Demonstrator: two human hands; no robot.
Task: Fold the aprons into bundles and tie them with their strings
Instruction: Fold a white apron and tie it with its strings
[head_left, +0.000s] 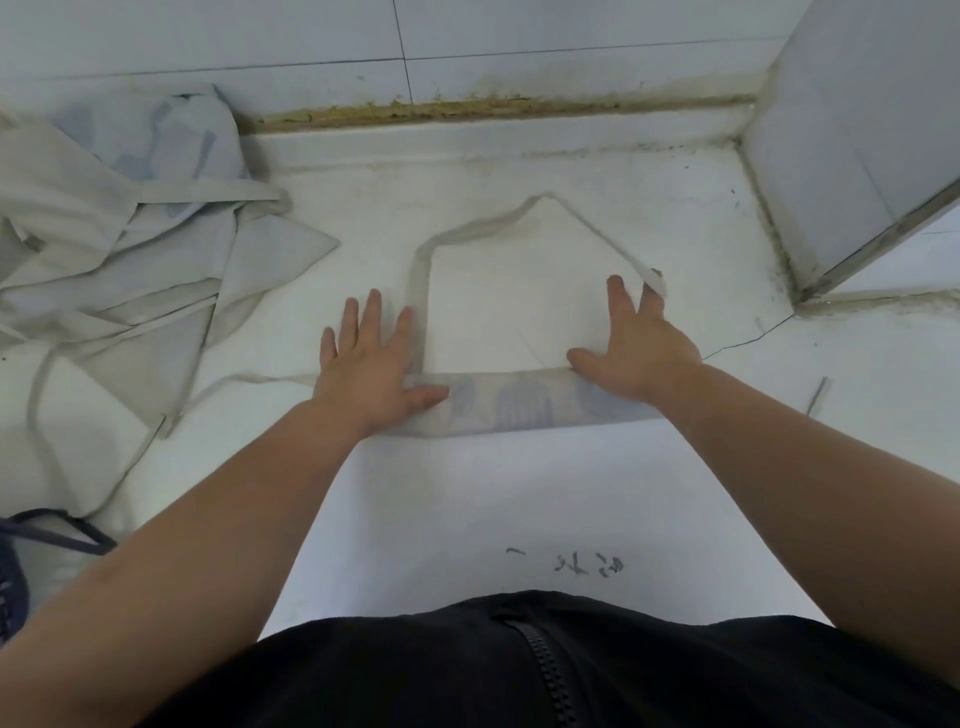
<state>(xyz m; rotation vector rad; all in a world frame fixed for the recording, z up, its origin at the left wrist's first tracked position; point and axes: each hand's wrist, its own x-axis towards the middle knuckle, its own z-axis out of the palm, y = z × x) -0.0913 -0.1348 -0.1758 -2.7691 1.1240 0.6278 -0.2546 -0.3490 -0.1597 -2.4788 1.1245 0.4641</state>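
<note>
Pale grey rolled apron (524, 402) with faint blue prints, white counter (467, 493), black jacket (467, 670)

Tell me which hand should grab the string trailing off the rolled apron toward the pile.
Probably left: the left hand presses the rolled apron end where the string runs out; the right hand lies at the far end.

A folded apron (530, 402) lies across the middle of the counter (467, 493), its neck loop (519, 223) spread behind it toward the wall (519, 31). The left hand (369, 364) rests on its left end, the right hand (631, 345) on its right. A heap of aprons (130, 244) lies at the far left.
</note>
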